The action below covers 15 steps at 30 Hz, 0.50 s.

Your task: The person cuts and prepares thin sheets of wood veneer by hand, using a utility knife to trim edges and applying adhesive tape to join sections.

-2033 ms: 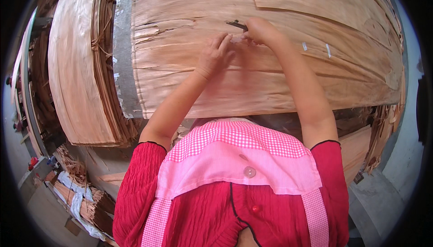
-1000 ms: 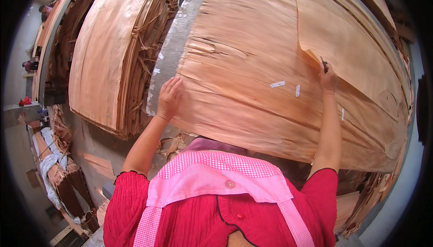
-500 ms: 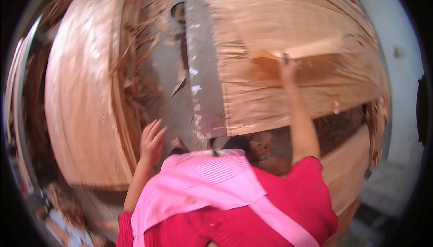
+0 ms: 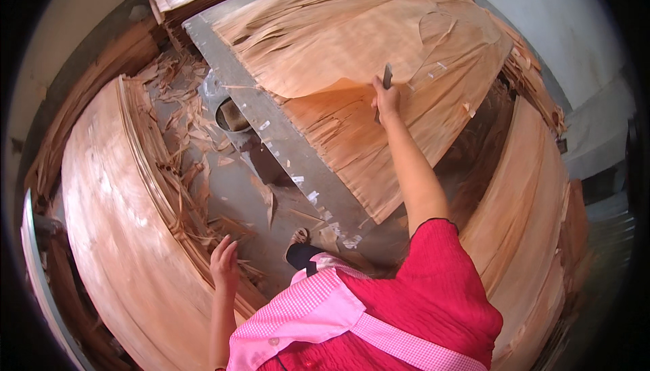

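My right hand (image 4: 386, 99) is closed round a slim, dark, knife-like tool (image 4: 388, 75), its flat end pointing up past the fingers. It reaches over a table piled with thin wood veneer. At that hand, the top veneer sheet (image 4: 386, 39) has a raised, curled edge with a darker layer (image 4: 318, 114) showing below it. Whether the fingers also pinch that edge, I cannot tell. My left hand (image 4: 225, 263) holds nothing, its fingers loosely apart, beside the ragged edge of the left veneer stack (image 4: 115, 215).
A grey board edge (image 4: 298, 151) dotted with white tape scraps borders the table. Torn veneer strips (image 4: 183, 107) litter the floor near a round container (image 4: 230, 115). Another veneer stack (image 4: 525, 215) stands on the right, and a pale wall (image 4: 542, 26) rises behind.
The view has turned, so the table now slants. The raised veneer edge has moved left, with my right hand and the tool still beside it. My left hand stays empty, lower in view.
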Each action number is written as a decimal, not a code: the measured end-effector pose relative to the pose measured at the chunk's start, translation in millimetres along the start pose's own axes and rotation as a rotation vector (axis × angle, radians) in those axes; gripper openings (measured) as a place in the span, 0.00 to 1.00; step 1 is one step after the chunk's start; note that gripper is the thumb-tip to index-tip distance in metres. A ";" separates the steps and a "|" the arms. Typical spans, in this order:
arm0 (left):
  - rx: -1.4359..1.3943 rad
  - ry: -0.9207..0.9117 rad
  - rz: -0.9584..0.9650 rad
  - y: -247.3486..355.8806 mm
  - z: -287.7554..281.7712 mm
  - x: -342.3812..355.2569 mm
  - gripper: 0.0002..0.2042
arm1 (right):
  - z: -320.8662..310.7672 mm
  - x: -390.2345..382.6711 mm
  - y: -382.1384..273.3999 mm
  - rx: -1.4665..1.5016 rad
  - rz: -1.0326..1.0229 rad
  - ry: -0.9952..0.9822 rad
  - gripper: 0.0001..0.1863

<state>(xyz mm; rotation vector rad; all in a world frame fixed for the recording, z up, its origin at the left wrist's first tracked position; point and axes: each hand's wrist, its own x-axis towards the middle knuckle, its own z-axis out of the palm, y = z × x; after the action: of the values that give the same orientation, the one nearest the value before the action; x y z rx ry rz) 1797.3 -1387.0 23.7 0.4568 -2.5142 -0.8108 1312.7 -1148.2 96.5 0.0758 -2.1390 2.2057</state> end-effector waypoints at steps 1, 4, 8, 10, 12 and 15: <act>0.064 -0.067 0.098 -2.1 -5.9 18.5 0.13 | 10.1 1.0 -9.9 -0.018 -0.035 -0.019 0.14; 0.055 -0.133 0.291 -11.3 -10.2 83.6 0.14 | 17.7 38.5 -53.7 -0.042 -0.124 0.009 0.18; -0.102 -0.201 0.281 -18.6 -16.9 158.2 0.13 | -9.7 87.4 -123.8 0.210 -0.281 0.067 0.17; -0.399 -0.310 0.058 -35.7 -1.5 194.0 0.15 | -40.1 92.4 -146.4 0.326 -0.218 0.004 0.18; -0.838 -0.463 -0.323 -34.1 15.8 233.0 0.20 | -24.7 43.6 -159.2 0.308 -0.247 0.068 0.18; -1.140 -0.642 -0.386 2.9 51.8 304.3 0.26 | -48.4 -15.6 -162.3 0.268 -0.183 0.034 0.18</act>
<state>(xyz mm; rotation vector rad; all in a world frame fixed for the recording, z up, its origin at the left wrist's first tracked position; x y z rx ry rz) 1514.4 -1493.9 85.2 0.2748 -1.9313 -2.6106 1342.3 -1095.1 255.4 0.2349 -1.7307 2.3479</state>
